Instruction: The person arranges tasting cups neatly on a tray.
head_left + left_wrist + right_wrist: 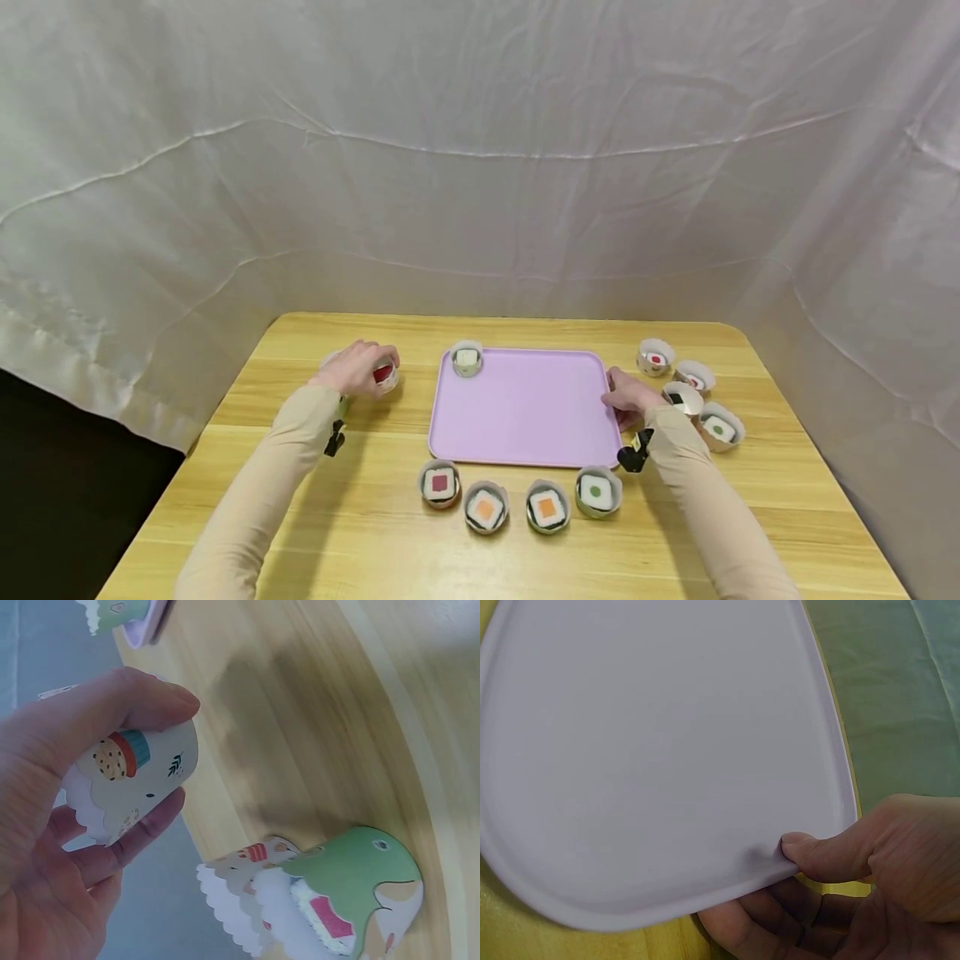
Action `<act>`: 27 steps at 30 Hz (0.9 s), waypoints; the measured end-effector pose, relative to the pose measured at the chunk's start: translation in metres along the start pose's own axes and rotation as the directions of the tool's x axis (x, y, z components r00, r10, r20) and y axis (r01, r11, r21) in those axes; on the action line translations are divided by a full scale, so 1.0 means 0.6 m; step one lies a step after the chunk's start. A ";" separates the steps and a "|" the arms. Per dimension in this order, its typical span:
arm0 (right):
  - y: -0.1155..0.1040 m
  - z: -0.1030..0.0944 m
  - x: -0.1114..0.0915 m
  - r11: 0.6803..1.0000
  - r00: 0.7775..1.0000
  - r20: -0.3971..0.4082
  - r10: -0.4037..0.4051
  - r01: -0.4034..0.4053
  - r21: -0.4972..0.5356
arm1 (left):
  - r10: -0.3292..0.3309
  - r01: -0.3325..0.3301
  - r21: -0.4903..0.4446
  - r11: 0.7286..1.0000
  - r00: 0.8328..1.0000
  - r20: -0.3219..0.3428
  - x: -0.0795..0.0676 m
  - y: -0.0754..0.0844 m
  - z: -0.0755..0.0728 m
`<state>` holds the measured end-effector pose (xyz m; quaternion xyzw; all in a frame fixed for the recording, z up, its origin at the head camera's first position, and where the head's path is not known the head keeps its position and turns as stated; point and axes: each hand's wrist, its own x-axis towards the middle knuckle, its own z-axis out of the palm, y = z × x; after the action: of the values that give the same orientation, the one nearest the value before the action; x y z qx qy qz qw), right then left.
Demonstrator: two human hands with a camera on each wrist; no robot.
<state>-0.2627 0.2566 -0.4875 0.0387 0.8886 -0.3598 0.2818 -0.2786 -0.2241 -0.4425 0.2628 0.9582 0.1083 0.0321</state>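
My left hand [362,368] grips a white paper baking cup [150,761] printed with a cupcake, thumb on one side and fingers on the other. A red filling shows inside that cup in the head view. In the left wrist view it is raised above the table. Below it stand a green-patterned cup [375,877] with a sushi piece inside and another printed cup [225,892]. My right hand [628,393] pinches the right rim of the lilac tray [525,408], its thumb [810,851] on top and fingers underneath. One cup with a pale piece [467,358] stands in the tray's far left corner.
Along the tray's near side stand several cups with sushi, among them a red-centred one [439,483] and a green-centred one [597,492]. More cups, such as the far one [655,357], cluster to the right beside my right forearm. Pale curtains [525,208] surround the wooden table [375,550].
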 end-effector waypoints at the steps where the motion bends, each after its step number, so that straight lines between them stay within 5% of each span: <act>1: 0.000 -0.001 0.000 1.000 1.000 0.000 -0.002 0.002 -0.002 | 0.004 -0.004 -0.010 1.000 1.000 0.001 0.001 0.002 -0.002; 11: 0.002 -0.001 -0.002 1.000 1.000 0.000 -0.009 0.009 0.012 | 0.012 -0.010 -0.091 0.996 1.000 0.018 0.008 0.016 -0.017; 19: 0.002 -0.001 -0.003 1.000 1.000 0.000 -0.009 0.009 0.010 | 0.090 -0.092 -0.085 0.992 0.996 -0.027 0.022 0.034 -0.026; 27: 0.002 0.000 -0.004 1.000 1.000 -0.002 0.000 0.000 0.015 | 0.084 -0.091 -0.128 0.988 0.995 -0.062 0.037 0.053 -0.026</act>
<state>-0.2603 0.2580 -0.4868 0.0410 0.8861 -0.3666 0.2806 -0.2839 -0.1893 -0.4201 0.2987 0.9371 0.1796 0.0176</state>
